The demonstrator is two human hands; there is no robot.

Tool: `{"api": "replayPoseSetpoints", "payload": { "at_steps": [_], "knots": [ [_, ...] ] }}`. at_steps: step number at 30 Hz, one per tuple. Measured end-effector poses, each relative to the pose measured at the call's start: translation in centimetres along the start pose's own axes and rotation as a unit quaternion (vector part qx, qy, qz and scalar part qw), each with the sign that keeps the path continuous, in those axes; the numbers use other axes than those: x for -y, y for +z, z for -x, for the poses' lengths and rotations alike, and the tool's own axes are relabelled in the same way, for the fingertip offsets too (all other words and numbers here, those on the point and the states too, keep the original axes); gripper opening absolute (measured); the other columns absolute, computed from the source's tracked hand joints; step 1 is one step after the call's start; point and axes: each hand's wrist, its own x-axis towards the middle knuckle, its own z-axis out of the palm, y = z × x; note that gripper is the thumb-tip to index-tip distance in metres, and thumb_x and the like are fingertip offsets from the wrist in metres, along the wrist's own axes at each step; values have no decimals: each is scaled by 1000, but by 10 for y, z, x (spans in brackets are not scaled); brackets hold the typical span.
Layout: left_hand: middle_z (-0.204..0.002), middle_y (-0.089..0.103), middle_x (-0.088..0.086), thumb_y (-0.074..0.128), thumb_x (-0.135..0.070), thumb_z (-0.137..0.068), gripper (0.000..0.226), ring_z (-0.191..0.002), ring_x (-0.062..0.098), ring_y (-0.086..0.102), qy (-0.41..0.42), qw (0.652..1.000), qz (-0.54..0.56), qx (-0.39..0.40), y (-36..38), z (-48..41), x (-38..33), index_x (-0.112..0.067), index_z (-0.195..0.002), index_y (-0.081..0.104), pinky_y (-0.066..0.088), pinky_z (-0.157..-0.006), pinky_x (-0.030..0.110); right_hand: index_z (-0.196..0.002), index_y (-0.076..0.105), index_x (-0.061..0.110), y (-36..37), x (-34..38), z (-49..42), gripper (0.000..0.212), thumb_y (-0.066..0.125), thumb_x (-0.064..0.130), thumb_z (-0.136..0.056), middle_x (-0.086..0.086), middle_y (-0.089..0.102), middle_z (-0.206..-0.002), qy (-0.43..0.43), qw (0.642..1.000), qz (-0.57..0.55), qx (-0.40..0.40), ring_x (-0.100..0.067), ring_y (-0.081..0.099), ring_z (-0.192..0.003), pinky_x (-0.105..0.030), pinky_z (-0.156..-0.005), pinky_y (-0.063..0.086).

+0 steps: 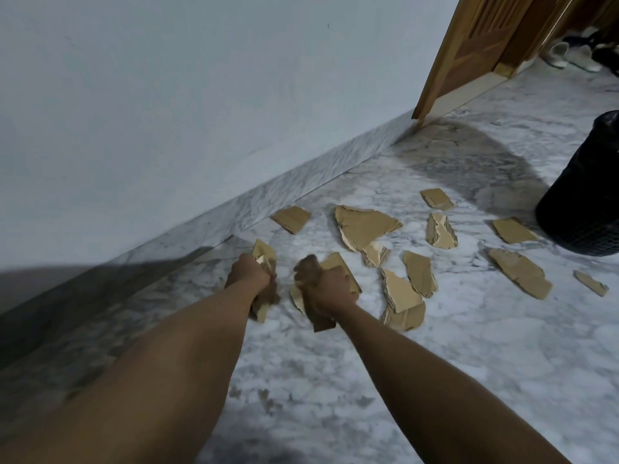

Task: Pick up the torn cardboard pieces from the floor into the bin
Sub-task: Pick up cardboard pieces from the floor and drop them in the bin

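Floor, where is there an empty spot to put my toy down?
Bare floor lies near you, this side of the cardboard pieces, and in the shadow between them and the door. It is crowded from the right hand to the bin.

We're looking at a plain pale wall point(150, 95) filling the upper left, and a grey-veined marble skirting point(301, 185) runs along its foot. White-and-grey marble floor point(335, 380) spreads across the lower frame. Upper right, we've got a wooden door point(469, 45), with pale shoes point(559, 53) on the floor past it. The light is dim and the shadows soft.
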Motion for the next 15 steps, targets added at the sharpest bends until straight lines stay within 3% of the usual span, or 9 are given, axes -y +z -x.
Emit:
{"api": "replayPoseSetpoints", "payload": {
  "at_steps": [3, 8, 13, 15],
  "knots": [
    [-124, 57, 14, 72, -39, -82, 59, -109, 34, 58, 29, 1000, -12, 3, 5, 1, 1, -10, -127, 46, 48, -80, 38, -140, 43, 22, -12, -14, -24, 50, 50, 38, -93, -13, 35, -142, 75, 996, -48, -10, -35, 29, -133, -51, -107, 30],
    [-122, 60, 12, 77, -44, -78, 60, -109, 33, 60, 44, 998, -35, -17, 11, -2, 2, -12, -120, 48, 50, -85, 40, -136, 42, 14, 6, -38, -21, 47, 51, 17, -90, -13, 37, -133, 78, 994, 78, -4, -35, 35, -127, -49, -101, 35],
    [-123, 59, 13, 79, -49, -75, 67, -111, 35, 59, 55, 997, -46, -1, 13, -7, -4, -11, -121, 48, 51, -88, 40, -120, 28, 19, 20, -35, -6, 48, 59, 15, -84, -11, 51, -117, 33, 999, -1, -22, -36, 55, -110, -51, -95, 41],
    [-124, 59, 15, 77, -45, -78, 63, -110, 35, 59, 64, 997, -51, 4, 14, -7, -8, -11, -122, 49, 51, -88, 40, -124, 25, 21, 19, -36, -4, 51, 58, 17, -86, -12, 59, -111, 36, 994, -101, -31, -35, 62, -98, -48, -86, 49]
  ]
}}
